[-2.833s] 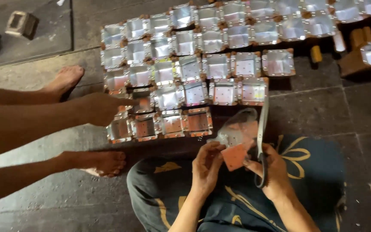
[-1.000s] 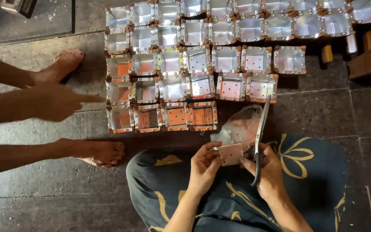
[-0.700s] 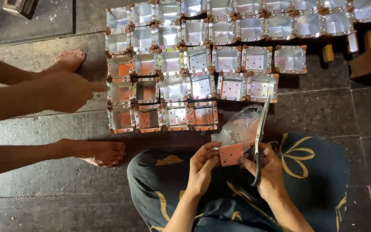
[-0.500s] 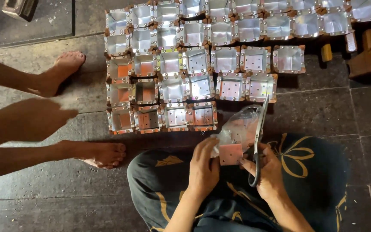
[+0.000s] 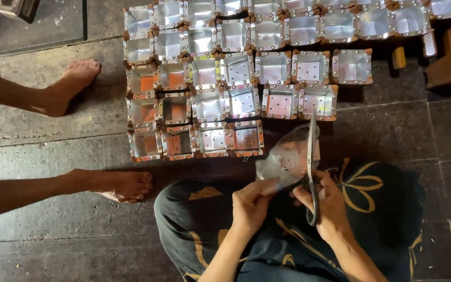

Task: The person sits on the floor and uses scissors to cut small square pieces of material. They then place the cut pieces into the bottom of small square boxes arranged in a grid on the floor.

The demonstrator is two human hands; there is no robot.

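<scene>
A shiny metal sheet (image 5: 287, 159) sits over the lap, just below the rows of little metal boxes (image 5: 220, 99). The left hand (image 5: 251, 203) pinches its edge. The right hand (image 5: 325, 204) grips big scissors (image 5: 312, 167). The sharp edge could nick a finger if the sheet slips. Someone's pointing arm beside the bare feet (image 5: 123, 185) is gone now.
</scene>
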